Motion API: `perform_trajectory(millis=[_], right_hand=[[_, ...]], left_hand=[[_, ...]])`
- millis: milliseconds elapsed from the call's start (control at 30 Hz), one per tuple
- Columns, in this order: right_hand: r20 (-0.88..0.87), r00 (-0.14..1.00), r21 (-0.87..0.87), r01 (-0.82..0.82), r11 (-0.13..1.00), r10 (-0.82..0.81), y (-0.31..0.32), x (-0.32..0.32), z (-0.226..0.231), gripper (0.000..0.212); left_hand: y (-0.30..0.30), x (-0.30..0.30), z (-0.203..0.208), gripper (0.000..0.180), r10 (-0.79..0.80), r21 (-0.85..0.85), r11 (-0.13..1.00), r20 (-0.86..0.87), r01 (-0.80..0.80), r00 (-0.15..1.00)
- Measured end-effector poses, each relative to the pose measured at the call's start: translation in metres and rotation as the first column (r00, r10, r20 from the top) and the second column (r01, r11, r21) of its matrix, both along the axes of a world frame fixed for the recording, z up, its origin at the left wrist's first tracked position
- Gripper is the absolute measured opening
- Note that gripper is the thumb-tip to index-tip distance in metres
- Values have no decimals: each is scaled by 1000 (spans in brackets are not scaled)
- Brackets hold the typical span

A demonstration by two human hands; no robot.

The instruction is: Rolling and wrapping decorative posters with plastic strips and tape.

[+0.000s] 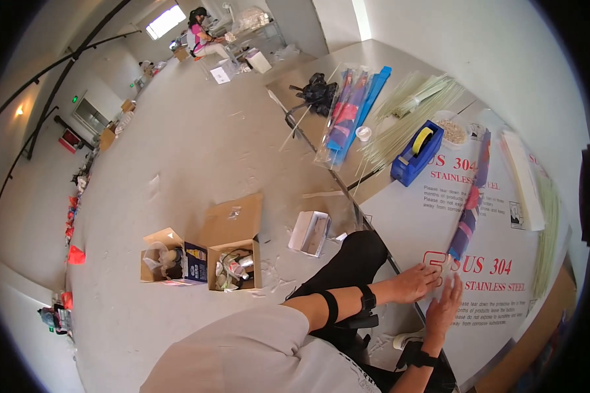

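Note:
A long, narrow folded strip (469,203) in purple, pink and blue lies lengthwise on the white printed sheet (406,226) that covers the table. Just below its near end, my left hand (416,283) rests on the sheet with its fingers stretched out. Close by on the right, my right hand (444,304) has its fingers apart and slightly bent, pointing at the strip's end. I see nothing held in either hand. Farther up the table stands a blue tape dispenser (416,154) with a yellow roll.
Thin pale rods (400,118) lie bundled behind the dispenser, near packaged colourful strips (349,111) and a black plastic bag (318,93). A shallow dish (453,131) and a long white box (523,180) sit farther right. Open cartons (235,265) stand on the floor; another person (205,36) sits far off.

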State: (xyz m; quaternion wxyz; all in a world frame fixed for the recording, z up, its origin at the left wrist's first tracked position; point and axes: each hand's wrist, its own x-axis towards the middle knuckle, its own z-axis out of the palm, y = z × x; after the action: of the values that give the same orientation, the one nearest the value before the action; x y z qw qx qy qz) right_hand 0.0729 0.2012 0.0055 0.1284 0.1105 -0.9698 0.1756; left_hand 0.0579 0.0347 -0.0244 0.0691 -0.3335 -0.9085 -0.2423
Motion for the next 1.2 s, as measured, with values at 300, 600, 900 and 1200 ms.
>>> perform_trajectory(millis=[300, 600, 900, 1200], right_hand=[[35, 991, 50, -129, 990, 128, -4, 13, -19, 62], [231, 966, 73, -139, 988, 119, 22, 22, -16, 74], [-92, 957, -438, -287, 852, 276, -6, 13, -26, 31], [55, 995, -483, -42, 875, 78, -15, 14, -27, 23]], left_hand=[[-3, -12, 22, 54, 101, 87, 991, -35, -97, 994], [-25, -3, 17, 69, -42, -73, 996, 104, 50, 994], [-28, -10, -1, 54, -60, 99, 993, 36, 56, 998], [-32, -10, 17, 54, -27, 164, 986, 179, -3, 984]])
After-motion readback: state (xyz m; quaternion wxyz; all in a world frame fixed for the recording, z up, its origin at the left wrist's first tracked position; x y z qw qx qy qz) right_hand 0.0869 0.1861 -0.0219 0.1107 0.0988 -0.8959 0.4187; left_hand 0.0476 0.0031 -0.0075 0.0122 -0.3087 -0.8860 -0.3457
